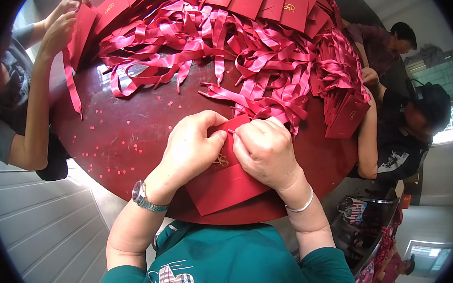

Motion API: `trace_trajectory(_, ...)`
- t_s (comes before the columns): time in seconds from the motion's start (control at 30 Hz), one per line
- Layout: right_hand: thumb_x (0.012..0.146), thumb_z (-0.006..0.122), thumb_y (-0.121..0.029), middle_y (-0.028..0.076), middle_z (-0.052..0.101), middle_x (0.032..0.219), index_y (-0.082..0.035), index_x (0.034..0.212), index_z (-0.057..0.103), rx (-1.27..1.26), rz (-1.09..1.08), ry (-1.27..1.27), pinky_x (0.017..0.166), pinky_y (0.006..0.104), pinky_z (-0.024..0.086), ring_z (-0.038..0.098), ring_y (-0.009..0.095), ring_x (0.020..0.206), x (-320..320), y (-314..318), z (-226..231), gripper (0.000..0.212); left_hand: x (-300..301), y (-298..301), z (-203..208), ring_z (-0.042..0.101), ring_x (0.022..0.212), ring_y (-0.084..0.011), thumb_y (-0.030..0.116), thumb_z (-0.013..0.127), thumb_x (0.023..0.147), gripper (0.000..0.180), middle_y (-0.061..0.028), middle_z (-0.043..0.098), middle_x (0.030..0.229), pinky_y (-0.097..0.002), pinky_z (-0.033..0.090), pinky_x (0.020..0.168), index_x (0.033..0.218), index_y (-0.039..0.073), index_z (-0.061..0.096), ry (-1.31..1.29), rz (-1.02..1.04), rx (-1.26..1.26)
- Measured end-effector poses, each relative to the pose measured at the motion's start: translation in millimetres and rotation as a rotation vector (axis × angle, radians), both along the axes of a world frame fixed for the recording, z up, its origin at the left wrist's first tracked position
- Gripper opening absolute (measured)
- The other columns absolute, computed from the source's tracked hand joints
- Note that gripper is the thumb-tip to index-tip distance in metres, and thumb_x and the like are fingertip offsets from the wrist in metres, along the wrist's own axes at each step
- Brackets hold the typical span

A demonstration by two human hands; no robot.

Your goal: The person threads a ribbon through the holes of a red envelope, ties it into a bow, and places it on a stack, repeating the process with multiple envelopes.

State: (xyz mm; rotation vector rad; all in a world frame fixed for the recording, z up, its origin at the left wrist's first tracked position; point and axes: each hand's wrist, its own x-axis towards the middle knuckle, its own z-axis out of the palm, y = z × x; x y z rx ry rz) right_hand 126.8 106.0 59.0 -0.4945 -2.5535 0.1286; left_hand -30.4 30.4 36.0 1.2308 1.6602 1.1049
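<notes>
A flat red paper gift bag with a gold emblem lies slantwise at the table's near edge, under both my hands. My left hand is closed, thumb and bent forefinger pinching the bag's upper edge. Beside it, my right hand is closed on a red ribbon, whose dark tip shows by the left thumb. More of the red ribbon lies in loops just beyond my knuckles. The gold emblem is partly covered by my left hand.
Stacked red bags and heaped ribbons cover the table's far side. A ribboned bundle stands at right. Small red paper dots dot the round table. A person at left handles a bag; others sit at right.
</notes>
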Motion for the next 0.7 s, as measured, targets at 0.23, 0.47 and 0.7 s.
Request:
trace_trajectory(0.23, 0.075, 0.063, -0.007, 0.009, 0.056, 0.062, -0.005, 0.067, 0.054, 0.066, -0.066, -0.240, 0.058, 0.0384, 0.046, 0.060, 0.027, 0.058, -20, -10, 14, 0.012, 16, -4, -6, 0.064, 0.078, -0.0331, 0.005, 0.064, 0.076, 0.008, -0.0134, 0.063, 0.080, -0.0429, 0.051, 0.069, 0.084, 0.004, 0.065, 0.492, 0.145, 0.338)
trace_trajectory(0.47, 0.071, 0.062, -0.008, 0.010, 0.056, 0.059, -0.006, 0.067, 0.054, 0.107, -0.108, -0.278, 0.053, 0.0363, 0.047, 0.061, 0.026, 0.054, -30, -11, 4, 0.009, 9, -1, -14, 0.063, 0.075, -0.0332, 0.007, 0.063, 0.075, 0.002, -0.0119, 0.062, 0.075, -0.0448, 0.051, 0.065, 0.076, 0.006, 0.064, 0.497, 0.170, 0.354)
trace_trajectory(0.7, 0.076, 0.063, -0.007, 0.012, 0.058, 0.061, -0.006, 0.068, 0.055, 0.133, -0.032, -0.172, 0.054, 0.0399, 0.048, 0.060, 0.029, 0.054, -21, -7, -15, 0.011, 1, -3, -10, 0.065, 0.081, -0.0340, 0.004, 0.062, 0.079, 0.013, -0.0136, 0.066, 0.085, -0.0429, 0.052, 0.069, 0.090, 0.003, 0.068, 0.485, 0.149, 0.333)
